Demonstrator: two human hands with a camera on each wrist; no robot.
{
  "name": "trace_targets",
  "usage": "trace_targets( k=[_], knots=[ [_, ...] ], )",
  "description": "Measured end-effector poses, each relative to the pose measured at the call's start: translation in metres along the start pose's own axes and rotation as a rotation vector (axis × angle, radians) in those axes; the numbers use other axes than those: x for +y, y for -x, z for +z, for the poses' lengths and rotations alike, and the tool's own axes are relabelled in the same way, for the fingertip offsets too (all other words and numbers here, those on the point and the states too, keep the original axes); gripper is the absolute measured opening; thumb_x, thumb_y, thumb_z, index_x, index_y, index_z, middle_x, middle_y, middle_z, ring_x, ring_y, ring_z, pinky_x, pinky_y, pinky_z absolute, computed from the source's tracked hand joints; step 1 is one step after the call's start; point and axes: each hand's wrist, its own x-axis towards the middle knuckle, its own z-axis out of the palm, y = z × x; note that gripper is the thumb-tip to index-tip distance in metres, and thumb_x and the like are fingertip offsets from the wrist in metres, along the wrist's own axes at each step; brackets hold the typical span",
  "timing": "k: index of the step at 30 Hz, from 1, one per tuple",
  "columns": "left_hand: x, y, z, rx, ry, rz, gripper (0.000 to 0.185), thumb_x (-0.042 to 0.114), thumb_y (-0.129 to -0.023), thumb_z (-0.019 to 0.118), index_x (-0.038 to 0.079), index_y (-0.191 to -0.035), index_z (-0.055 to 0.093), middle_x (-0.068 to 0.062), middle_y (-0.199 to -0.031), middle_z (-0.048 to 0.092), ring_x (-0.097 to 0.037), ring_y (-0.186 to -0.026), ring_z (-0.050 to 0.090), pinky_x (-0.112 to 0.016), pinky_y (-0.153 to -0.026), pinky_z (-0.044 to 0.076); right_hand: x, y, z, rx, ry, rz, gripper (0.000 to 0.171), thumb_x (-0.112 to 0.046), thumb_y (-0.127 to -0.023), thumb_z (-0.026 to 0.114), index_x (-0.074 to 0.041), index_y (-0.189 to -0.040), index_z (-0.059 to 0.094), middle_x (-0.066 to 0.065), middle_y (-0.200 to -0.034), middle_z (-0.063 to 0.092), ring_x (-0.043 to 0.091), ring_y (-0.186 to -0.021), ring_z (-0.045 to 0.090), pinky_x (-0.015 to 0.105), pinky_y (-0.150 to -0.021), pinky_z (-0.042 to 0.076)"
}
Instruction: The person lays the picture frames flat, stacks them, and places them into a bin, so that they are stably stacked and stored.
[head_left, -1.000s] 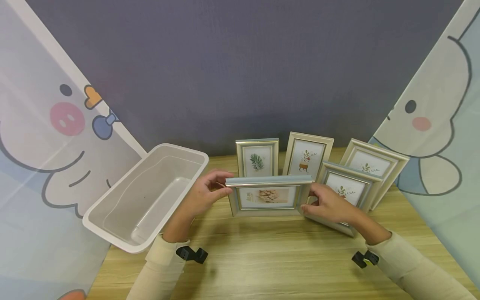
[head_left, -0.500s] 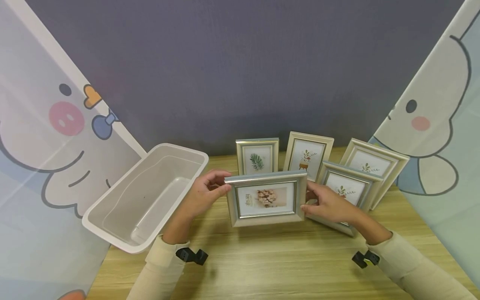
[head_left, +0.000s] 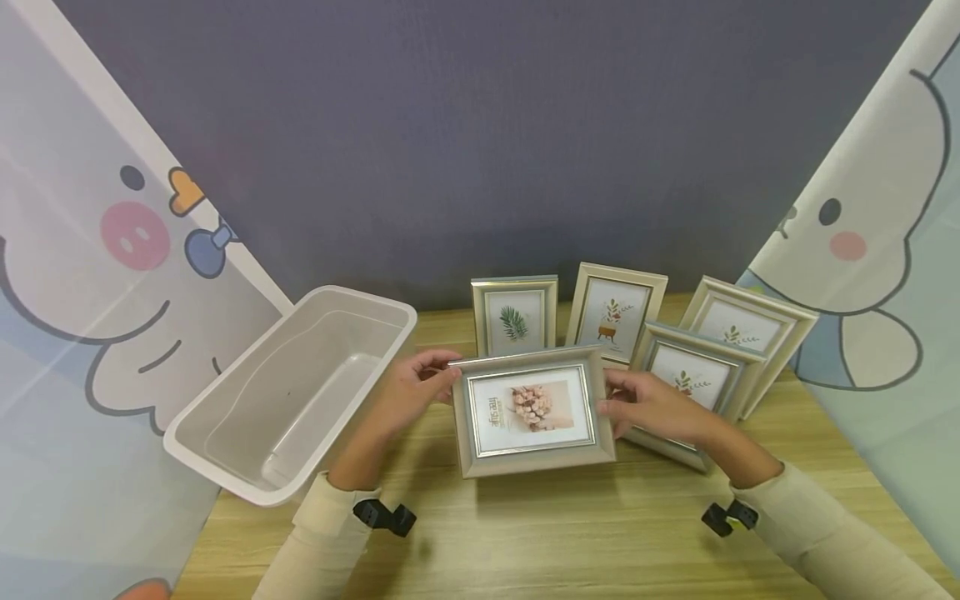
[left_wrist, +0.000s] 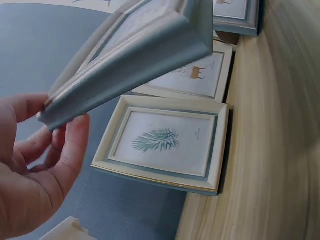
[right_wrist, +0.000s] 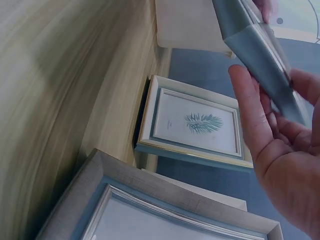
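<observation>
A picture frame with a pink flower print [head_left: 542, 406] is held sideways and tilted back above the table by both hands. My left hand [head_left: 408, 392] pinches its upper left corner; in the left wrist view the thumb and fingertips [left_wrist: 77, 130] grip that corner. On the opposite short side, my right hand [head_left: 651, 407] pinches the edge between thumb and fingers. Behind the held one stands a frame with a green leaf print [head_left: 515, 321]. To its right is a frame with a potted plant print [head_left: 611, 321], its lower part partly hidden.
Two more frames stand at the right, a front frame [head_left: 686, 383] overlapping a rear frame [head_left: 750, 329]. A pale plastic bin [head_left: 225, 479] sits at the left on the wooden table [head_left: 525, 542]. A dark wall panel [head_left: 480, 150] rises behind.
The held frame has tilted back so its face turns upward, and its lower edge has come nearer to me. Both hands keep their hold; the standing frames and bin have not moved.
</observation>
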Motion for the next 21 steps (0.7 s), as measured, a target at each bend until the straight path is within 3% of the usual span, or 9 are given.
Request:
trace_targets(
  k=[7, 11, 16, 21],
  knots=[
    [-0.014, -0.006, 0.008, 0.010, 0.025, -0.134, 0.033, 0.016, -0.091, 0.064, 0.000, -0.120, 0.062, -0.009, -0.094, 0.064, -0.015, -0.069, 0.065, -0.041, -0.070, 0.060, 0.007, -0.003, 0.007, -0.028, -0.006, 0.123, 0.050, -0.022, -0.096, 0.058, 0.000, -0.138, 0.043, 0.019, -0.106, 0.065, 0.025, -0.084, 0.070, 0.044, -0.070, 0.059],
    [-0.020, -0.006, 0.013, 0.010, -0.005, -0.208, 0.029, 0.015, -0.091, 0.063, 0.002, -0.117, 0.064, -0.008, -0.090, 0.062, -0.015, -0.069, 0.064, -0.041, -0.070, 0.060, 0.011, -0.003, 0.009, -0.059, 0.049, 0.164, 0.041, -0.025, -0.095, 0.059, -0.001, -0.127, 0.051, 0.013, -0.096, 0.068, 0.026, -0.077, 0.071, 0.044, -0.070, 0.059],
    [-0.029, -0.005, 0.020, -0.022, -0.030, -0.280, 0.028, 0.016, -0.091, 0.061, 0.002, -0.115, 0.064, -0.009, -0.091, 0.063, -0.016, -0.071, 0.063, -0.044, -0.072, 0.059, 0.016, -0.003, 0.011, -0.102, 0.169, 0.198, 0.026, -0.028, -0.094, 0.060, -0.004, -0.104, 0.058, 0.007, -0.081, 0.067, 0.025, -0.072, 0.068, 0.040, -0.064, 0.059],
    [-0.035, -0.003, 0.022, -0.060, -0.046, -0.326, 0.031, 0.018, -0.092, 0.060, 0.001, -0.118, 0.063, -0.011, -0.094, 0.062, -0.017, -0.071, 0.062, -0.041, -0.072, 0.059, 0.021, -0.003, 0.014, -0.130, 0.215, 0.203, 0.023, -0.030, -0.095, 0.059, -0.006, -0.093, 0.060, 0.006, -0.075, 0.065, 0.022, -0.066, 0.066, 0.039, -0.059, 0.057]
  ],
)
